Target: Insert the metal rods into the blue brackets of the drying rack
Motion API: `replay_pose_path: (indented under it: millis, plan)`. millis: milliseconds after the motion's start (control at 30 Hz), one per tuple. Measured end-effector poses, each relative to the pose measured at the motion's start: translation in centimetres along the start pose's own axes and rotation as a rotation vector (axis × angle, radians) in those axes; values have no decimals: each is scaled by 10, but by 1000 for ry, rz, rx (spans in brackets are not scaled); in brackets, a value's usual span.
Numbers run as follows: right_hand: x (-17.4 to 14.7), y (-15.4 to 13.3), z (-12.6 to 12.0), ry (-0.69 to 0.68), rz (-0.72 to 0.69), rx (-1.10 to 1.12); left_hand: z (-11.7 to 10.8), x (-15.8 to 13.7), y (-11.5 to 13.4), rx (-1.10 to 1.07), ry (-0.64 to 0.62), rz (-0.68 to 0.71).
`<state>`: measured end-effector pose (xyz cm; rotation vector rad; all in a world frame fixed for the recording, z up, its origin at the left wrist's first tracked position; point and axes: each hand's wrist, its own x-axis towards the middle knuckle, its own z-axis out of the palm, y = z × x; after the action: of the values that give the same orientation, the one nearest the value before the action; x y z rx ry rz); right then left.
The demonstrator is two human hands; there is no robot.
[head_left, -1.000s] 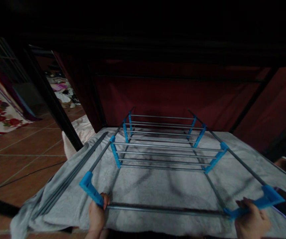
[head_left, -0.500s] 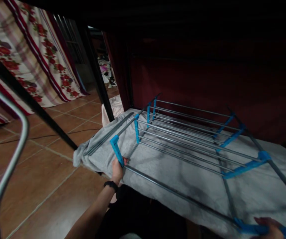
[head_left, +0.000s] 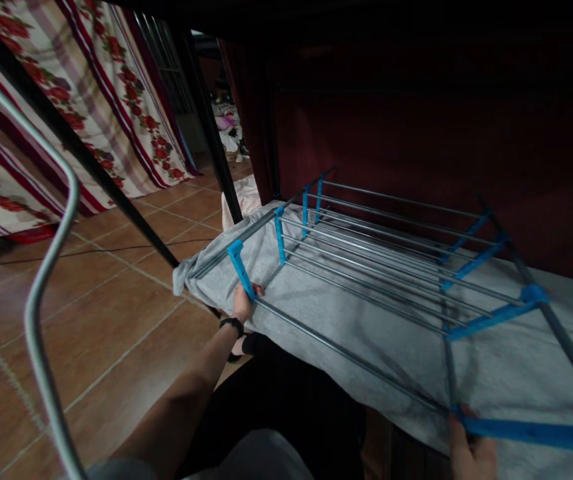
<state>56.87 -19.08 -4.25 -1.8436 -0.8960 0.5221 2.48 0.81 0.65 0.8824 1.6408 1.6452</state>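
A partly assembled rack (head_left: 366, 248) of grey metal tubes and blue plastic brackets lies across a grey blanket. My left hand (head_left: 243, 301), with a dark band on the wrist, is closed around the lower end of a blue bracket (head_left: 239, 263) at the left, where the front tube (head_left: 336, 347) meets it. At the tube's other end, my right hand (head_left: 471, 445) grips the near corner of the right blue bracket (head_left: 536, 430). Part of that hand is cut off by the bottom edge. Several parallel tubes span the rack's middle and back.
The grey blanket (head_left: 326, 303) covers a low bed-like surface under a dark frame, with a dark red cloth (head_left: 391, 140) behind. Loose tubes (head_left: 211, 263) lie on its left end. A bent metal tube (head_left: 41, 313) rises at left, before a flowered curtain (head_left: 101, 87) and tiled floor (head_left: 116, 320).
The view has shifted, so the rack's left side sits higher. My right hand has moved from along the right bracket to its corner at the front tube. My left hand keeps its hold.
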Motion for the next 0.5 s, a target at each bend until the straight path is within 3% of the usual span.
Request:
replay_pose_path:
  millis: [300,500]
  plan:
    - [2,11,-7,-88,-34,-9,6,-2,10,-67,48,-41]
    - [5,5,-9,-67,-23,-19,3,-2,9,-32,25,-16]
